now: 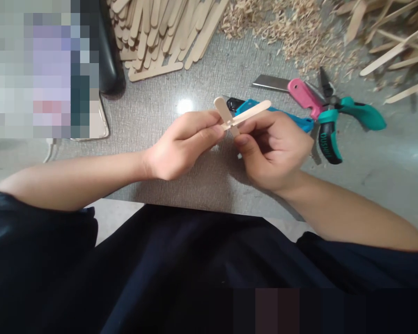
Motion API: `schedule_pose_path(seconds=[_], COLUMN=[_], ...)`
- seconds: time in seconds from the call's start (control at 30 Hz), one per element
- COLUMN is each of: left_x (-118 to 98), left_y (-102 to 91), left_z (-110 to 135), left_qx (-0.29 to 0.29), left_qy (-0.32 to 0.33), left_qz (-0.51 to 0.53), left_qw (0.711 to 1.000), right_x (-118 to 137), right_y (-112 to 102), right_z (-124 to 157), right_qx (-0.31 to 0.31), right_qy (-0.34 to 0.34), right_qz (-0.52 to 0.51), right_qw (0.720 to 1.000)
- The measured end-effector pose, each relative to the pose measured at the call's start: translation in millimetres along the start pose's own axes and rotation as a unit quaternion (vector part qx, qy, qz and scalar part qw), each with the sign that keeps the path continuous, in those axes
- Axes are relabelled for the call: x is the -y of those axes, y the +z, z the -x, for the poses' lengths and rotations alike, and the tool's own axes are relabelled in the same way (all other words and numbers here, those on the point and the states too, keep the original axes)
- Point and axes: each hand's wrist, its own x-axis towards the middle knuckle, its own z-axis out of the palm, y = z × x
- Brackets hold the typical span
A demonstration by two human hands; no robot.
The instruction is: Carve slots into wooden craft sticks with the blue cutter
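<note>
Two wooden craft sticks cross each other in an X between my hands, above the table's near part. My left hand (pixel 188 141) pinches the lower left end of one craft stick (pixel 256 110), whose rounded end points up and right. Between thumb and fingers, my right hand (pixel 273 148) grips the lower end of the other craft stick (pixel 223 109), which leans up and left. Small notches seem to show where they meet. Just behind my right hand lies a blue utility knife (pixel 257 107), partly covered by the fingers and the stick.
A pink folding knife (pixel 304 97) with its blade out lies near green-handled pliers (pixel 329 134) at the right. Further back are a pile of craft sticks (pixel 160 32), wood shavings (pixel 292 32) and more sticks (pixel 386 58). A black object (pixel 109 51) stands at left, near a phone-like item (pixel 102 118).
</note>
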Motion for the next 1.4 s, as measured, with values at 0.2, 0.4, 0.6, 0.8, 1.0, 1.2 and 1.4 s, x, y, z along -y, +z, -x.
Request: schedule_pose_path(seconds=[0.2, 0.4, 0.6, 0.8, 1.0, 1.2, 1.4], left_x=[-2, -3, -11, -7, -4, 1, 2], left_y=[3.2, 3.0, 4.1, 4.6, 3.1, 4.1, 4.4], left_z=[-2, -5, -5, -6, -5, -2, -3], left_qx=[-0.018, -0.020, -0.010, -0.031, -0.137, -0.131, -0.099], left_qy=[-0.023, -0.064, -0.084, -0.072, -0.058, -0.046, -0.043], left_qz=[0.076, 0.118, 0.113, 0.136, 0.237, 0.236, 0.221], left_qw=[0.997, 0.991, 0.990, 0.988, 0.960, 0.962, 0.969], right_x=[0, -2, -4, -2, -1, 4, -8], right_y=[0, -1, 1, -1, -4, 3, -1], right_z=[3, 4, 5, 2, 1, 7, 2], right_qx=[-0.008, -0.010, -0.021, 0.012, -0.002, -0.086, -0.143], right_qy=[0.035, 0.036, 0.014, 0.024, 0.038, 0.066, -0.022], right_qz=[0.001, 0.026, 0.005, -0.019, -0.051, -0.011, 0.030], right_qw=[0.999, 0.999, 1.000, 0.999, 0.998, 0.994, 0.989])
